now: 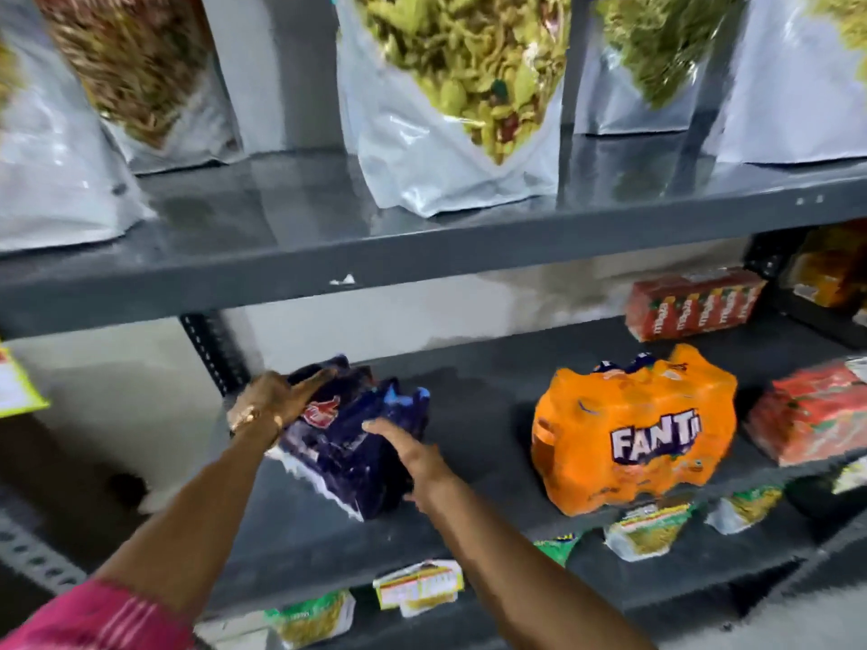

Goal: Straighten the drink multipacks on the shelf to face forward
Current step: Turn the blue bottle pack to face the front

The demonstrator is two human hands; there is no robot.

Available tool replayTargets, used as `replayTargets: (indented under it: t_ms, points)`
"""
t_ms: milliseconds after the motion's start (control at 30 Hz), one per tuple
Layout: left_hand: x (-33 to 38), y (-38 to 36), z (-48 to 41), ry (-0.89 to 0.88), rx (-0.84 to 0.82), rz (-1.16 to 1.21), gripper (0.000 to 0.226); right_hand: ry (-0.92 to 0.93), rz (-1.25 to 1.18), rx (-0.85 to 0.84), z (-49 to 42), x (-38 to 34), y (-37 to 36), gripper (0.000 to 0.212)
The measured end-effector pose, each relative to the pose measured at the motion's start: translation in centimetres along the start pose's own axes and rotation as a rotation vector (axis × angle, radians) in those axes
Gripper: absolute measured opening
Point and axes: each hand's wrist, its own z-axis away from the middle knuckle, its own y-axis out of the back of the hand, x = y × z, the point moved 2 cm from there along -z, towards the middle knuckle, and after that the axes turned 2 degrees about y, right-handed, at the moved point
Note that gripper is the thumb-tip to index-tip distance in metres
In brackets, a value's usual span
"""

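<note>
Multipack, blue (347, 443): on the middle shelf (483, 396), left end, near the front edge. It sits skewed, with one corner towards us and its printed face turned off to the left.
Left grip (277, 398): bare hand, fingers straight, flat on the pack's upper far side. It presses and clasps nothing.
Right grip (408, 450): bare hand, fingers laid flat along the pack's right face. Also unclenched, as far as the blur lets us tell.
Handling: we judge it dense and heavy for its bulk. The shrink film looks soft and slick, and ragged white at the lower edge, so it would likely stretch or tear if pinched.
Where to hold: we'd put palms on opposite sides, low down, against the containers and not on loose film. We'd pivot it on the shelf and not lift it.
Risk: the front edge is close, so we'd keep the pivot corner inboard.
Fanta multipack (633, 433): well apart to the right, logo roughly forward, slightly angled.
Red multipacks: one at the back right (694, 307), one at the right edge (811, 415). Both look angled.
Snack bags (450, 110): on the shelf above.
</note>
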Motion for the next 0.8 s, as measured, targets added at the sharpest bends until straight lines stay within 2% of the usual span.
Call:
replayTargets:
  t_ms: [67,133,233,300,433,533,600,667,733,800]
  points:
    - [-0.7,-0.3,-0.7,-0.024,0.037,0.031,0.103,0.059,-0.037,0.077,-1.0,0.8,-0.1,0.042]
    - [-1.6,-0.5,-0.1,-0.052,0.091,0.112,0.083,0.177,-0.023,0.178,-1.7,1.7,-0.3,0.059]
    - [-3.9,-1.3,1.4,-0.075,0.119,0.520,0.059,0.483,0.242,0.340,-2.5,2.2,0.0,0.085]
    - [-5.1,-2.3,2.4,-0.126,0.113,0.759,0.041,0.663,0.367,0.273,-2.3,2.1,0.5,0.086]
    - [-6.1,-4.4,3.8,-0.158,0.031,0.845,0.023,0.781,0.535,0.089,-1.7,1.2,2.1,0.099]
    - [-6.3,-5.1,4.2,-0.179,0.095,0.731,0.040,0.690,0.575,0.018,-1.9,0.5,2.6,0.105]
    - [-6.0,-6.6,5.1,-0.105,0.100,0.700,0.059,0.579,0.403,-0.076,-1.6,-0.2,2.6,0.096]
    - [-4.4,-8.3,8.0,-0.067,-0.007,0.866,0.078,0.460,0.200,-0.160,-1.3,-1.0,2.6,0.098]
    - [-2.0,-8.4,11.6,-0.081,-0.160,0.935,0.113,0.437,0.145,-0.137,-0.7,-1.5,2.5,0.092]
    - [-1.4,-8.7,12.4,-0.137,-0.244,0.795,0.151,0.456,0.052,-0.089,0.0,-0.6,2.1,0.084]
